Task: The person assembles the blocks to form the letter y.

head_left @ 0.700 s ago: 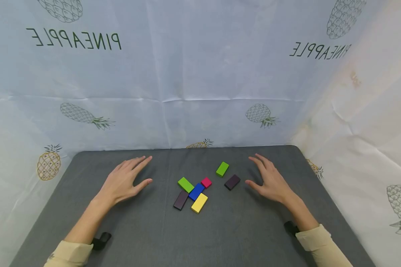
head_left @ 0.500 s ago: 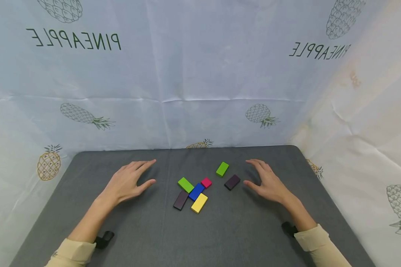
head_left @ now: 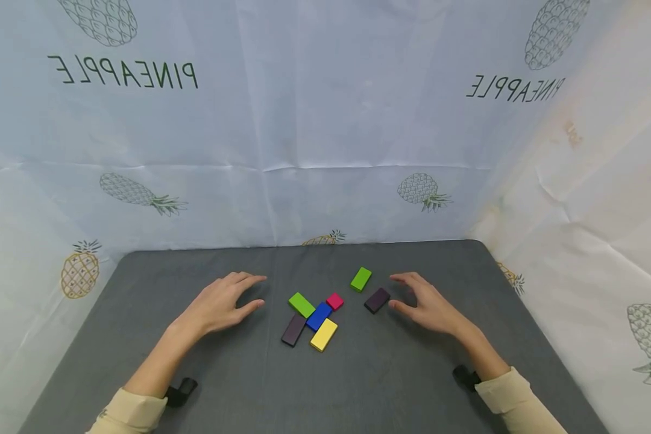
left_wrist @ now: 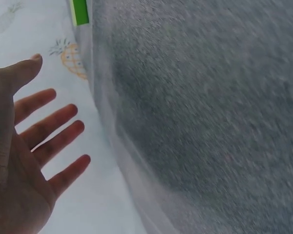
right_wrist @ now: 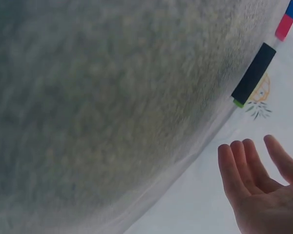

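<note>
My left hand (head_left: 219,306) hovers over the table left of the blocks, fingers extended and thumb spread, holding nothing. A green block (head_left: 302,305) is nearest to it. Touching or close against one another are that block, a dark block (head_left: 294,330), a blue block (head_left: 319,316), a yellow block (head_left: 323,334) and a small red block (head_left: 334,301). To the right lie a second green block (head_left: 361,279) and a second dark block (head_left: 377,300). My right hand (head_left: 430,306), relaxed with the thumb apart, has its thumb tip right by that dark block and holds nothing.
The blocks lie on a dark grey table (head_left: 271,398) with rounded far corners. Behind it and along both sides hangs a pale pineapple-print cloth (head_left: 325,120). Each wrist wears a black strap mount.
Both hands have moved inward toward the blocks, the left to the right and the right to the left. The head view has tilted up slightly; the blocks lie as before.
</note>
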`<action>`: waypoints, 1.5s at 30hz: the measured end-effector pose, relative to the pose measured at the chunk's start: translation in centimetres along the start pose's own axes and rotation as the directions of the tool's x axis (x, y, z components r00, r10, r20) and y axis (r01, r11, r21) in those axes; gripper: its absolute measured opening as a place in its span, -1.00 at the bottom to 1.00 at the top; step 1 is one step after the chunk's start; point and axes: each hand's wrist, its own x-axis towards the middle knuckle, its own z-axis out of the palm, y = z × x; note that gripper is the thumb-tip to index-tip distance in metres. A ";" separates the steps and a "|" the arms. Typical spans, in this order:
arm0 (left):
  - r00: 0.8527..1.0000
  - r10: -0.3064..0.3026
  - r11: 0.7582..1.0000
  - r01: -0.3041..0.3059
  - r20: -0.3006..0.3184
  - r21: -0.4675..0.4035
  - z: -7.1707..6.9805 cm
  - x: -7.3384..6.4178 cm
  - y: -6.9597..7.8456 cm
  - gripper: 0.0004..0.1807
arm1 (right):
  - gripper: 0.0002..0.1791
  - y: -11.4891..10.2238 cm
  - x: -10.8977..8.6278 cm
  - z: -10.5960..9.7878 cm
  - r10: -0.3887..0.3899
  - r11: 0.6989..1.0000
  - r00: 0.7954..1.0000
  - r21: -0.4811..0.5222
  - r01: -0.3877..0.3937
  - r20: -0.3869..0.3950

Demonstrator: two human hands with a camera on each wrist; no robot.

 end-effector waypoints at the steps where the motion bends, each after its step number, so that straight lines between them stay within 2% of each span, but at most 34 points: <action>1: 1.000 0.000 1.000 0.000 0.005 -0.013 0.1 0.1 0.1 -0.43 | -0.33 0.0 0.0 0.1 -0.001 1.000 1.000 0.011 0.001 0.008; 7: 0.998 0.006 0.994 0.000 0.058 -0.112 0.7 1.1 1.0 -0.51 | -0.35 -0.4 0.2 0.4 0.004 0.998 0.999 0.055 -0.006 0.036; 11: 0.997 0.031 0.979 -0.015 0.077 -0.205 1.4 1.9 1.7 -0.54 | -0.35 -0.5 0.3 0.5 0.004 0.997 0.999 0.079 -0.008 0.045; 16: 0.994 0.091 0.951 -0.068 0.063 -0.303 2.1 3.0 2.9 -0.57 | -0.35 -0.6 0.5 0.5 0.011 0.994 0.998 0.105 -0.016 0.055; 20: 0.988 0.145 0.917 -0.116 0.049 -0.381 2.6 3.9 3.7 -0.59 | -0.35 -0.7 0.6 0.6 0.009 0.993 0.998 0.121 -0.016 0.057; 23: 0.986 0.159 0.888 -0.119 0.054 -0.444 3.0 4.4 4.1 -0.59 | -0.35 -0.8 0.6 0.6 0.009 0.992 0.998 0.125 -0.017 0.063; 28: 0.986 0.153 0.863 -0.101 0.065 -0.495 3.6 5.1 4.7 -0.58 | -0.36 -0.7 0.5 0.7 0.019 0.991 0.998 0.134 -0.028 0.063; 35: 0.988 0.087 0.844 -0.007 0.124 -0.536 4.7 6.4 5.4 -0.54 | -0.35 -0.6 0.3 0.7 0.034 0.990 0.997 0.135 -0.043 0.067; 40: 0.985 0.071 0.844 0.026 0.159 -0.536 5.3 7.2 6.0 -0.57 | -0.33 -0.9 0.3 0.5 0.045 0.988 0.995 0.146 -0.057 0.087; 45: 0.984 0.067 0.849 0.030 0.165 -0.528 5.9 8.0 6.8 -0.59 | -0.33 -1.1 0.5 0.3 0.046 0.985 0.994 0.162 -0.061 0.096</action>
